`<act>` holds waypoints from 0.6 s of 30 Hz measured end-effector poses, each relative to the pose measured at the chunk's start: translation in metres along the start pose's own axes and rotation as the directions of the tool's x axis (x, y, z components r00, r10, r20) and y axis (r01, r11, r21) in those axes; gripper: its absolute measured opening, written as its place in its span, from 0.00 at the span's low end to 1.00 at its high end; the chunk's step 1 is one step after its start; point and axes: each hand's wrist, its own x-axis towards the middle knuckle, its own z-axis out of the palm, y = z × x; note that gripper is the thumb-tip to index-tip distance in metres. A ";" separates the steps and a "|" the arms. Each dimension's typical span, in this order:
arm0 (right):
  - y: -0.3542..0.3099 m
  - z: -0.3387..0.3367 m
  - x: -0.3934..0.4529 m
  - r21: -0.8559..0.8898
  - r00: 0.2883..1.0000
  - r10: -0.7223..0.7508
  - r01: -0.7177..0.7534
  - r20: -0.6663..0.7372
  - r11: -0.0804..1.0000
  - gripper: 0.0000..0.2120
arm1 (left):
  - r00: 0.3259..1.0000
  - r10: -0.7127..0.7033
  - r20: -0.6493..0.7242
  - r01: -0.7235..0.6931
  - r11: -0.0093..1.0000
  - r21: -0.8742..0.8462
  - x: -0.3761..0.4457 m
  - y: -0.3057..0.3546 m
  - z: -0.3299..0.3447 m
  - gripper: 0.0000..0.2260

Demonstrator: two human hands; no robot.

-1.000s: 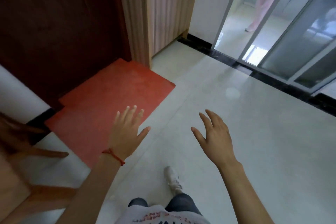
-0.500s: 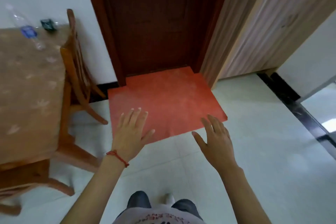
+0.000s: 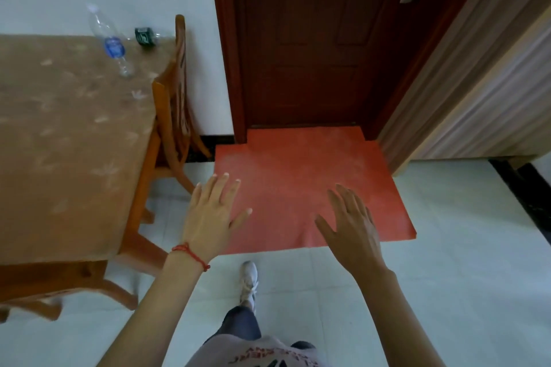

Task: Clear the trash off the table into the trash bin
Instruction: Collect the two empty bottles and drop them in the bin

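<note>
A table (image 3: pixel 59 140) with a tan patterned cloth fills the left side. At its far right corner lies a clear plastic bottle (image 3: pixel 110 43) with a blue label, on its side. Just right of it sits a small dark green wrapper or pack (image 3: pixel 144 36). My left hand (image 3: pixel 210 214), with a red string at the wrist, hovers open over the floor to the right of the table. My right hand (image 3: pixel 353 225) is open too, above the red mat. Both hands hold nothing. No trash bin is in view.
A wooden chair (image 3: pixel 171 104) stands tucked against the table's right side. A dark red door (image 3: pixel 316 39) is straight ahead with a red mat (image 3: pixel 298 176) in front of it. A wooden cabinet (image 3: pixel 477 92) stands at the right. The floor is pale tile.
The view has swung left, from a glass sliding door and open floor to the door, table and chair. Both hands stayed open and empty in front of me.
</note>
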 end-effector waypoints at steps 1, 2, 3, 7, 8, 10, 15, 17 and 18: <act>-0.001 0.004 0.015 0.002 1.000 0.005 -0.005 0.006 1.000 0.25 | 1.000 -0.002 -0.006 0.002 1.000 -0.002 0.015 -0.005 -0.001 0.34; -0.002 0.008 0.030 0.000 1.000 0.007 -0.007 0.005 1.000 0.26 | 1.000 -0.005 -0.015 0.005 1.000 -0.006 0.030 -0.010 -0.002 0.33; -0.004 0.011 0.046 -0.005 1.000 0.011 -0.011 0.004 1.000 0.26 | 1.000 -0.006 -0.028 0.006 1.000 -0.006 0.046 -0.016 -0.002 0.32; -0.013 0.021 0.115 -0.025 1.000 0.025 -0.025 -0.002 0.999 0.27 | 0.999 0.001 -0.052 -0.001 1.000 0.008 0.111 -0.040 -0.013 0.32; -0.017 0.023 0.132 -0.019 0.999 0.035 -0.035 0.001 0.999 0.26 | 0.999 -0.001 -0.054 0.001 1.000 0.006 0.127 -0.047 -0.017 0.33; -0.025 0.026 0.163 0.013 0.999 0.049 -0.049 0.019 0.999 0.26 | 0.998 -0.011 -0.061 0.011 1.000 0.003 0.156 -0.060 -0.025 0.33; -0.037 0.031 0.230 0.042 0.998 0.046 -0.048 0.053 0.998 0.27 | 0.998 -0.011 -0.065 0.013 0.999 0.032 0.215 -0.086 -0.041 0.35; -0.038 0.034 0.258 0.051 0.998 0.044 -0.046 0.052 0.998 0.27 | 0.997 -0.027 -0.066 0.030 0.999 0.033 0.239 -0.094 -0.046 0.35; -0.039 0.036 0.273 0.051 0.998 0.038 -0.041 0.047 0.998 0.27 | 0.997 -0.036 -0.069 0.038 0.999 0.033 0.251 -0.097 -0.047 0.34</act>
